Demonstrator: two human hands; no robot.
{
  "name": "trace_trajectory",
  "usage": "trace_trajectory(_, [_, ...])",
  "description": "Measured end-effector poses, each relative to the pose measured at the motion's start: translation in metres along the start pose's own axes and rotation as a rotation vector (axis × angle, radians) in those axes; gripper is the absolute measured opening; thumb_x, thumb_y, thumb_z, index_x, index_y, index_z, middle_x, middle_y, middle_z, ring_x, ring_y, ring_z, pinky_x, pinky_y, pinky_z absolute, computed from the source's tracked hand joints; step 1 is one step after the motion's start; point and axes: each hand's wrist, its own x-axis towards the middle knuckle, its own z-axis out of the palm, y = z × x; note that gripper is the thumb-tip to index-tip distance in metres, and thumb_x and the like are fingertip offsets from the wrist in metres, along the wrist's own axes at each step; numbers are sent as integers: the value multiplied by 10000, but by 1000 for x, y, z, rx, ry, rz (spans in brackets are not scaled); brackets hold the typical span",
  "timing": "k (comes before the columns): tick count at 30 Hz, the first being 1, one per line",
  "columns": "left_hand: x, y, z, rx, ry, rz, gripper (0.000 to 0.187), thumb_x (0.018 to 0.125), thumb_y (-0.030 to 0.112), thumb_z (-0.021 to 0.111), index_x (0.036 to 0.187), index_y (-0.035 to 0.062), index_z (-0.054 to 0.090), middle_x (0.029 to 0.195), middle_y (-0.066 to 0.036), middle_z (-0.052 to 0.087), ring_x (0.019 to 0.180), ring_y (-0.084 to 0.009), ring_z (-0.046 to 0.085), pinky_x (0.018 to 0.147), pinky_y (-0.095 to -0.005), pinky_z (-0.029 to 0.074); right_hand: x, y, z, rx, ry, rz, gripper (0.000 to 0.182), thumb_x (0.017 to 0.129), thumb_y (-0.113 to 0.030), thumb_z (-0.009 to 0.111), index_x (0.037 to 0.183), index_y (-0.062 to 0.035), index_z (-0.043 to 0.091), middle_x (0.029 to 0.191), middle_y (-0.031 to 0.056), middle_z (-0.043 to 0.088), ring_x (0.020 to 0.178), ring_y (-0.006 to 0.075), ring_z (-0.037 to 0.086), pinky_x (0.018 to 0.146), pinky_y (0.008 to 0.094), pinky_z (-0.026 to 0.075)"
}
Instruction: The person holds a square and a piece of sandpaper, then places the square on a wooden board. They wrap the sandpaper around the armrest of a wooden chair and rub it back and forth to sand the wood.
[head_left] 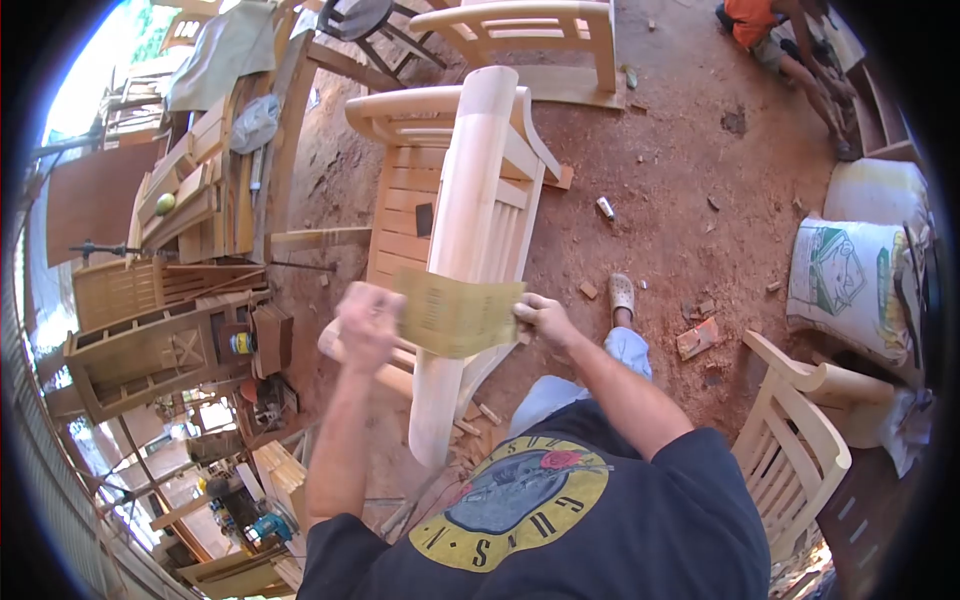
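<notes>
A sheet of yellow sandpaper (465, 318), printed on its back, is stretched across a long, rounded pale wooden board (478, 170). My left hand (368, 322) is closed on the sheet's left end and looks slightly blurred. At the opposite end, my right hand (545, 318) pinches the sheet's right edge between thumb and fingers. The board lies lengthwise along the top of a slatted wooden bench (400, 220), and the sandpaper hides part of it. On the bench slats, left of the board, rests a small dark block (424, 220).
Another wooden bench (520, 40) stands beyond. A slatted chair (795, 440) and printed sacks (850, 285) are at right. Wooden furniture and planks (190, 200) crowd the left side. A person in orange (765, 25) crouches far right. Wood scraps litter the dirt floor (680, 200).
</notes>
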Motion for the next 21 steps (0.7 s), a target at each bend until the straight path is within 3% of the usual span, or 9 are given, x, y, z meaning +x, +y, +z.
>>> trace_trajectory(2, [12,-35,-14,79,117,-161,184,862,137,726,761,17,629,742,-116,571,701,-296,569,648,-403,463,-15,-52,39,-16,-128,-133,178,982,-206,622,985,-45,697,712,-6,595,628,76,527,568,252,410])
trace_trajectory(5, [15,-24,-15,69,42,-197,169,864,125,730,776,13,639,738,-117,566,682,-294,566,644,-396,471,0,-39,27,9,-142,-127,175,984,-197,618,984,-42,699,722,-10,597,625,73,522,575,252,416])
trace_trajectory(8, [14,41,4,-16,-60,61,161,845,144,733,771,30,646,754,-120,595,690,-301,588,658,-414,475,17,9,-19,-18,69,29,182,981,-210,629,917,-46,676,729,-13,594,628,74,515,590,248,416])
trace_trajectory(10, [15,60,10,84,-42,178,155,832,142,735,763,37,644,753,-121,604,701,-305,594,658,-421,471,13,-4,-15,-22,33,50,180,981,-205,625,923,-43,678,742,-10,601,630,74,512,593,245,416])
trace_trajectory(11, [17,30,9,-53,-7,82,144,823,124,732,755,41,636,762,-119,605,713,-309,590,652,-423,462,11,-17,-16,-25,19,56,179,982,-203,624,926,-42,678,748,-9,605,632,74,511,595,243,416])
trace_trajectory(14, [35,-26,-18,152,190,-185,175,854,134,725,760,22,630,788,-127,609,725,-327,590,665,-440,467,-9,-80,36,27,-189,-144,184,978,-202,627,993,-34,700,759,-4,614,634,70,511,582,247,418])
trace_trajectory(17, [41,-28,-10,105,68,-151,206,868,157,729,758,18,625,776,-134,601,724,-334,588,668,-448,468,2,-75,24,-44,-157,-137,182,980,-197,622,1000,-32,695,757,-2,612,627,71,511,573,250,417])
trace_trajectory(19, [36,31,10,-33,-40,-12,176,862,138,725,768,21,634,770,-141,595,724,-329,590,666,-444,472,31,-14,-20,92,-46,-20,178,979,-204,627,973,-34,680,747,-8,599,627,73,510,577,249,415])
trace_trajectory(21, [37,52,15,-12,-68,59,152,859,128,722,780,23,645,766,-140,594,723,-322,596,665,-435,477,33,-14,-26,128,8,25,175,980,-203,626,968,-35,671,743,-13,592,628,75,509,584,248,416])
